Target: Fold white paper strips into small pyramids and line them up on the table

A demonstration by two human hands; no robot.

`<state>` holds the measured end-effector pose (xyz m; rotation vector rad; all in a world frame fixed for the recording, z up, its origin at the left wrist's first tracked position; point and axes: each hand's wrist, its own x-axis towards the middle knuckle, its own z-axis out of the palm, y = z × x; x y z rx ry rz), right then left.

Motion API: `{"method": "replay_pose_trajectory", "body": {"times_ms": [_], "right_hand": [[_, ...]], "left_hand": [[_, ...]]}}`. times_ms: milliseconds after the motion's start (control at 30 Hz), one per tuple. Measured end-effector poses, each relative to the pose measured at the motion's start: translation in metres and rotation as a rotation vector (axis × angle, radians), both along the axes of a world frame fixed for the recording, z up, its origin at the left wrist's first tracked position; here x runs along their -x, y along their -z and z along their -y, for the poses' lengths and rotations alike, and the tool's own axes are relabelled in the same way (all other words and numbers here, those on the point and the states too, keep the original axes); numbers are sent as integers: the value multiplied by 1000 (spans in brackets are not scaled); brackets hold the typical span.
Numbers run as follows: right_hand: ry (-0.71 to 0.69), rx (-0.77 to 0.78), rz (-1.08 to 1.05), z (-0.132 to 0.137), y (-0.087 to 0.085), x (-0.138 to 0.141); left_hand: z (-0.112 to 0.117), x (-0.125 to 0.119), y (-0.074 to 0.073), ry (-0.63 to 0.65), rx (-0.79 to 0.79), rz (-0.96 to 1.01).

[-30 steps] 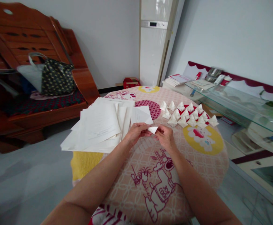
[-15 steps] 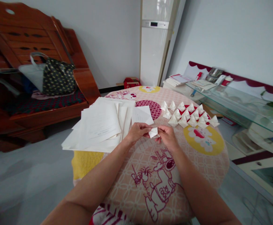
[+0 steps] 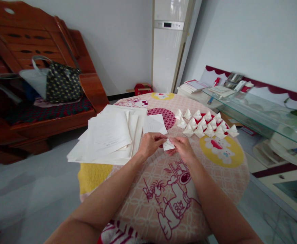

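Observation:
A small piece of folded white paper [image 3: 168,145] is pinched between my two hands above the round table. My left hand [image 3: 150,145] grips its left side, thumb and fingers pressed together. On the opposite side my right hand [image 3: 182,147] is closed on it, with some fingers hidden underneath. Just beyond my left hand lies a square white sheet [image 3: 154,124]. A pile of printed sheets [image 3: 107,134] spreads over the table's left part. Several folded paper boats [image 3: 201,124] stand in rows on the right of the table.
A patterned cloth [image 3: 148,179] covers the table. Close on the right runs a glass shelf [image 3: 265,115] holding a metal pot and cups. To the left is a wooden bench [image 3: 43,118] with a dark patterned bag [image 3: 63,83]. A white cabinet unit [image 3: 167,57] stands behind.
The folded paper has turned between my fingers and now shows a flatter face. My right thumb has shifted slightly left along its top edge. The boats and sheets have stayed put.

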<state>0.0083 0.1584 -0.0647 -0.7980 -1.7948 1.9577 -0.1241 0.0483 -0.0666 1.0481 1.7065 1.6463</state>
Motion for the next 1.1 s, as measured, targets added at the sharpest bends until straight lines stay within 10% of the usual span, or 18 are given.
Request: {"method": "replay_pose_trajectory", "body": {"times_ms": [1100], "right_hand": [[-164, 39, 0, -1, -5, -7]], "left_hand": [[-1, 5, -1, 50, 19, 250]]}}
